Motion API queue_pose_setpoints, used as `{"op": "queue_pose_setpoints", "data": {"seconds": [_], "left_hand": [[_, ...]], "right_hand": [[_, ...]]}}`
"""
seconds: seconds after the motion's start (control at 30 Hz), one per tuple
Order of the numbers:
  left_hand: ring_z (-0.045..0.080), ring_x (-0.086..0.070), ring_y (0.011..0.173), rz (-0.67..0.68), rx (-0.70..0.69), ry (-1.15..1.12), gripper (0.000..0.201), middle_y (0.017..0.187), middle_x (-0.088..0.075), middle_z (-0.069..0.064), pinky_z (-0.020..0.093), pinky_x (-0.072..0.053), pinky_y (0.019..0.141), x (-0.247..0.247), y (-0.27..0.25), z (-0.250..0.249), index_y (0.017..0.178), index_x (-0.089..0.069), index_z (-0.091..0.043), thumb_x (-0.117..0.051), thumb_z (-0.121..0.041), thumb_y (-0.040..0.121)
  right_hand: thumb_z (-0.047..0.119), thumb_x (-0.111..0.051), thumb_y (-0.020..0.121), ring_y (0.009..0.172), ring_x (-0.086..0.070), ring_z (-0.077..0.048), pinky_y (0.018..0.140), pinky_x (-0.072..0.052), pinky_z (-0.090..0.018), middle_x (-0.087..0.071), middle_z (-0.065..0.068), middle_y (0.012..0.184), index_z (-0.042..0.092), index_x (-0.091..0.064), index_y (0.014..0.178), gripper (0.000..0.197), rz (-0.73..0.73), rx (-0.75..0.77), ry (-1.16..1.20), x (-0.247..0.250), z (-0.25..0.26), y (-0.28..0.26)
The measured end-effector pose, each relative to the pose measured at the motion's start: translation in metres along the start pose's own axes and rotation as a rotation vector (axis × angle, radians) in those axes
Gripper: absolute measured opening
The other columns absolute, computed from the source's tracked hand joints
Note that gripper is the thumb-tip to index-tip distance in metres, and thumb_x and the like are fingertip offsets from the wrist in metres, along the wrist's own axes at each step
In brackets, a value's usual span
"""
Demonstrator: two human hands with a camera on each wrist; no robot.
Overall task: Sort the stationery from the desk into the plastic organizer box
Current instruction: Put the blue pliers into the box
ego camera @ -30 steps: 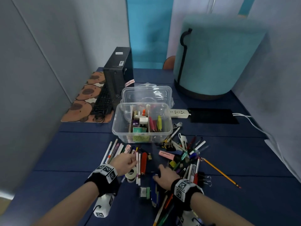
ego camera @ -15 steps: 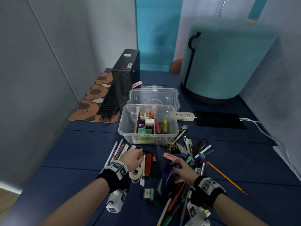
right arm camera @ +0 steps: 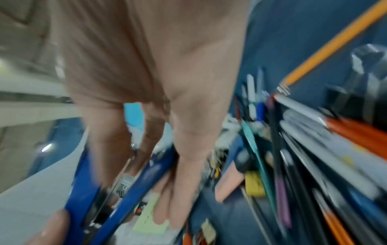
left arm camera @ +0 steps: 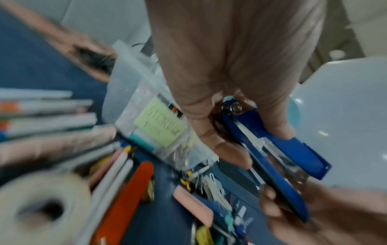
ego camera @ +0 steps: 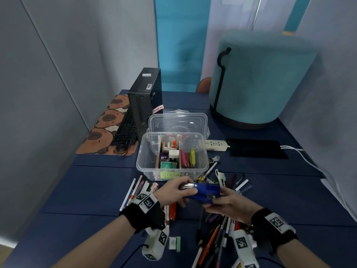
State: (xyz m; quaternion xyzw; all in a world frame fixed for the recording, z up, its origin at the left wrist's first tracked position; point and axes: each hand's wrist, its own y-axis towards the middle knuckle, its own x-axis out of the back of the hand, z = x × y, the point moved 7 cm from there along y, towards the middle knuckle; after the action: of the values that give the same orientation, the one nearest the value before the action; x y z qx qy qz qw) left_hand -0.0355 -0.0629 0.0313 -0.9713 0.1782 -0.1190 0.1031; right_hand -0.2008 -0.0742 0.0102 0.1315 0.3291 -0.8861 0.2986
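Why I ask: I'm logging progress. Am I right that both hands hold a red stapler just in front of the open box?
Not quite: the stapler is blue, not red, as the head view shows. Both hands, left and right, do hold it just in front of the open box.

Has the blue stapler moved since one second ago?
Yes. The blue stapler has gone up from the desk pile toward the storage box; left hand and right hand now hold it.
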Motion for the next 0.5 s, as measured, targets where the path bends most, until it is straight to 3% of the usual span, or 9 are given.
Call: {"op": "queue_pose_setpoints", "data": {"seconds": [0.07,0.17,0.23,0.33,0.4,0.5], "left_hand": [[0.004,-0.059,0.057,0.065,-0.037,0.083,0.011,0.084,-0.059,0.006,0.018,-0.051,0.05,0.01,0.005,-0.018,0.1,-0.055,-0.012,-0.06,-0.019,0.093],[0.003,-0.056,0.051,0.178,0.013,0.209,0.011,0.072,-0.06,-0.007,0.016,-0.048,0.048,0.02,0.017,-0.04,0.1,-0.057,-0.013,-0.059,-0.021,0.094],[0.007,-0.058,0.058,0.233,0.029,0.307,0.016,0.075,-0.06,-0.005,0.019,-0.052,0.054,0.022,0.029,-0.051,0.102,-0.059,-0.009,-0.06,-0.023,0.093],[0.017,-0.062,0.067,0.242,0.037,0.407,0.028,0.081,-0.061,0.001,0.034,-0.056,0.065,0.025,0.05,-0.06,0.107,-0.058,-0.001,-0.06,-0.025,0.093],[0.024,-0.065,0.085,0.132,0.044,0.383,0.032,0.096,-0.063,0.005,0.039,-0.055,0.081,0.033,0.065,-0.061,0.112,-0.057,-0.005,-0.059,-0.031,0.093],[0.036,-0.059,0.111,-0.213,0.175,-0.002,0.039,0.123,-0.058,0.021,0.045,-0.049,0.097,0.054,0.086,-0.049,0.128,-0.047,-0.001,-0.042,-0.029,0.1]], "right_hand": [[0.015,-0.073,0.078,0.109,-0.061,-0.031,0.092,-0.052,-0.045,-0.059,-0.016,0.127,0.012,-0.055,0.128,0.054,0.065,-0.019,-0.215,-0.001,0.016,-0.005],[0.039,-0.074,0.079,0.096,-0.064,-0.018,0.085,-0.056,-0.039,-0.067,-0.003,0.104,0.013,-0.062,0.112,0.044,0.063,0.024,-0.522,-0.006,0.04,-0.007],[0.032,-0.067,0.088,0.085,-0.064,-0.011,0.077,-0.057,-0.033,-0.065,0.005,0.093,0.015,-0.064,0.105,0.024,0.017,0.096,-0.739,-0.01,0.057,-0.003],[0.026,-0.058,0.095,0.076,-0.068,-0.019,0.074,-0.058,-0.032,-0.065,-0.002,0.096,0.012,-0.06,0.111,0.021,-0.039,0.155,-0.971,-0.008,0.074,0.008],[0.025,-0.054,0.097,0.079,-0.071,-0.022,0.078,-0.058,-0.036,-0.067,-0.006,0.098,0.014,-0.06,0.108,0.017,-0.099,0.197,-1.06,0.0,0.085,0.015],[0.017,-0.052,0.098,0.078,-0.071,-0.024,0.076,-0.059,-0.035,-0.069,-0.007,0.089,0.007,-0.063,0.098,0.014,-0.142,0.232,-0.893,0.021,0.104,0.017]]}}
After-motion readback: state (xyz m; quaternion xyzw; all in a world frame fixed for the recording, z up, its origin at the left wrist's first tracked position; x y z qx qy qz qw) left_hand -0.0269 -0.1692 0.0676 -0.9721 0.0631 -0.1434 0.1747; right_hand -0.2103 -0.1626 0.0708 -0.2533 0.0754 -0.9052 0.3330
